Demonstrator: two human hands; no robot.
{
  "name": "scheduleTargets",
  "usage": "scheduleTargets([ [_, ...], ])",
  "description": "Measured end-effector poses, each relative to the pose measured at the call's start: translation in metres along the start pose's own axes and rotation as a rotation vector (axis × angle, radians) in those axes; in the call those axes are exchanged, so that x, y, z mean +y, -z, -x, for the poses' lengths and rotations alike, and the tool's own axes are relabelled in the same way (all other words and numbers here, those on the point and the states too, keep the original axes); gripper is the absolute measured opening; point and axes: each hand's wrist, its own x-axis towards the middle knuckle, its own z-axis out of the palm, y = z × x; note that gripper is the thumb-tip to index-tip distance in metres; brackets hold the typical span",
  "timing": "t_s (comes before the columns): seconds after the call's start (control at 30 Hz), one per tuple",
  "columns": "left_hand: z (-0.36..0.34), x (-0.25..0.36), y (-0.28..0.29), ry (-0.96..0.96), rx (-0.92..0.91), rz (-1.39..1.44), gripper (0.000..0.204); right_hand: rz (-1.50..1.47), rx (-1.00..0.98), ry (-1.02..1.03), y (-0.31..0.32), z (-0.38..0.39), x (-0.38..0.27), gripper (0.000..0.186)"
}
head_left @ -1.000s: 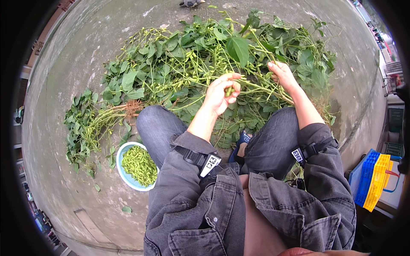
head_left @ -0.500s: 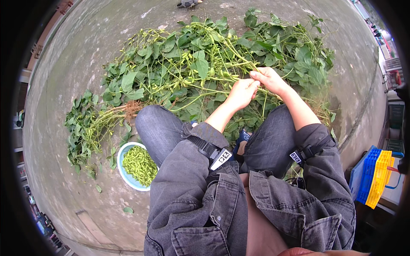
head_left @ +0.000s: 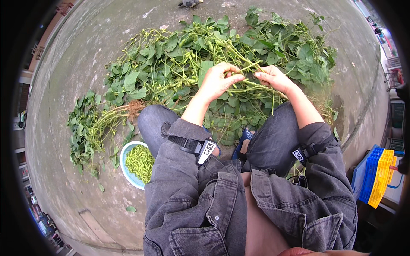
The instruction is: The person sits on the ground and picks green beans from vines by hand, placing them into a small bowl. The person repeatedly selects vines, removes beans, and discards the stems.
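My right hand (head_left: 275, 80) is closed around the stem of a soybean plant (head_left: 241, 54), whose pods and leaves reach toward the upper left. To its left, my left hand (head_left: 218, 81) has thumb and fingers pinched at a thin green branch of that plant; its fingertips partly hide what they grip. Beneath both hands spreads a wide heap of pulled soybean plants (head_left: 149, 68), leafy and hung with green pods. Beside my left knee, a light blue bowl (head_left: 124, 164) holds many loose green pods (head_left: 140, 164).
A smaller bundle of soybean plants (head_left: 92, 123) lies at the left, brown roots (head_left: 136, 109) toward my knee. Blue and yellow plastic crates (head_left: 376, 177) stand at the right. Loose leaves (head_left: 130, 209) dot the concrete ground (head_left: 64, 162). A dark grey object (head_left: 190, 3) sits at the far edge.
My left hand has moved left, away from my right hand, and its fingers now pinch farther along the plant. My right hand keeps hold of the stem, shifted slightly right.
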Motion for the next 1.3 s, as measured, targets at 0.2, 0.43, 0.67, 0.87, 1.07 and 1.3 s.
scheduleTargets([
  [0.2,0.011,-0.002,-0.025,0.189,-0.18,0.754,0.016,-0.052,-0.045,0.107,0.002,-0.004,-0.005,0.036],
  [0.43,0.007,-0.008,-0.053,0.258,-0.304,1.559,0.024,-0.279,0.199,0.061,-0.018,-0.016,-0.015,0.036],
  [0.67,0.006,-0.004,-0.066,0.301,-0.331,1.472,0.02,-0.205,0.347,0.0,-0.032,-0.032,-0.021,0.05],
  [0.87,0.006,-0.006,-0.064,0.325,-0.182,1.443,0.023,-0.251,0.297,-0.065,-0.032,-0.033,-0.021,0.034],
  [1.07,0.007,-0.006,-0.072,0.423,-0.231,1.389,0.026,-0.22,0.371,-0.074,-0.034,-0.045,-0.009,0.027],
  [1.3,0.011,0.009,-0.077,0.443,-0.231,1.481,0.031,0.274,0.684,0.023,-0.033,-0.059,-0.001,0.048],
])
